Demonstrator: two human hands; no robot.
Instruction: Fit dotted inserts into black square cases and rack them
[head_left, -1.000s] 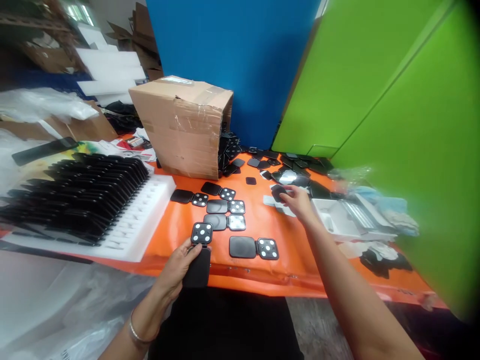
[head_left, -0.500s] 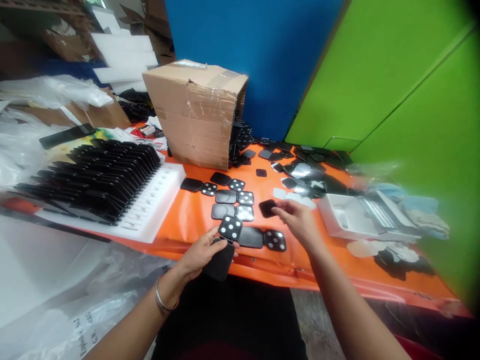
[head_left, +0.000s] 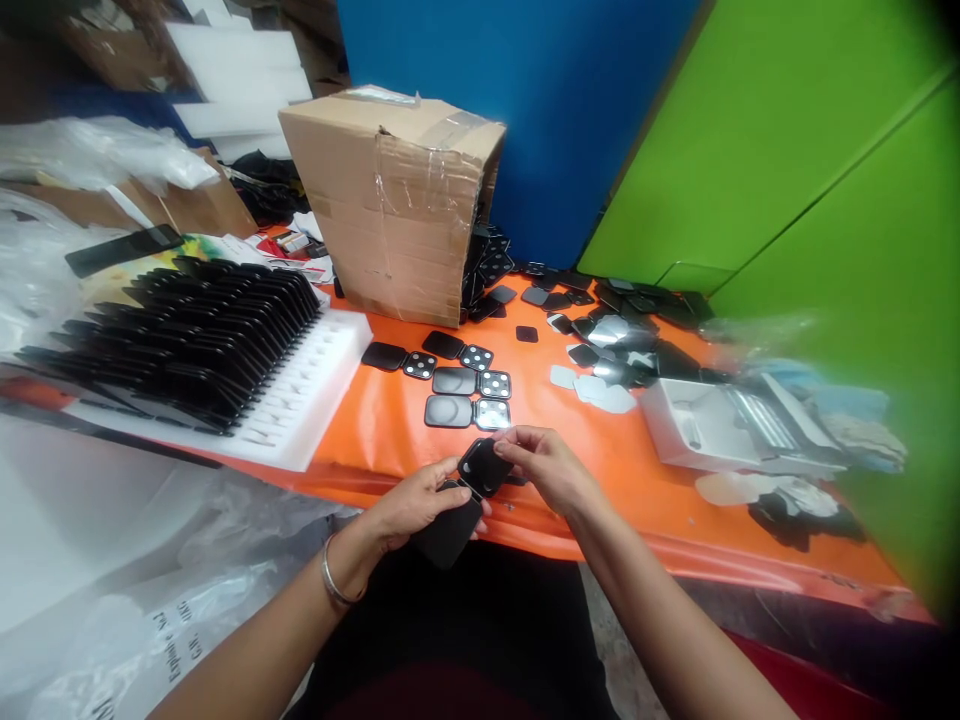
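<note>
My left hand (head_left: 420,505) is closed around a black hinged two-panel piece (head_left: 448,530), held just over the table's front edge. Against that piece's upper panel, which bears white dots, my right hand (head_left: 544,460) pinches a small black square pad (head_left: 491,466). The pad covers most of the dots. Just beyond my hands lie several similar hinged pieces, opened flat, among them one with a ring mark on its larger panel (head_left: 450,411) and a dotted smaller panel (head_left: 493,385). Another hinged piece is mostly hidden beneath my right hand.
A white foam rack (head_left: 330,365) of upright black pieces (head_left: 217,340) stands at left. Behind is a cardboard box (head_left: 390,210) spilling dotted parts. Loose black pads (head_left: 526,334) and film pieces (head_left: 607,393) lie on the orange tabletop (head_left: 397,450), with a white box (head_left: 675,430) at right.
My right hand has moved left and down, bringing the black square pad onto the dotted panel in my left hand. The left hand has shifted slightly right. The view has tilted a little.
</note>
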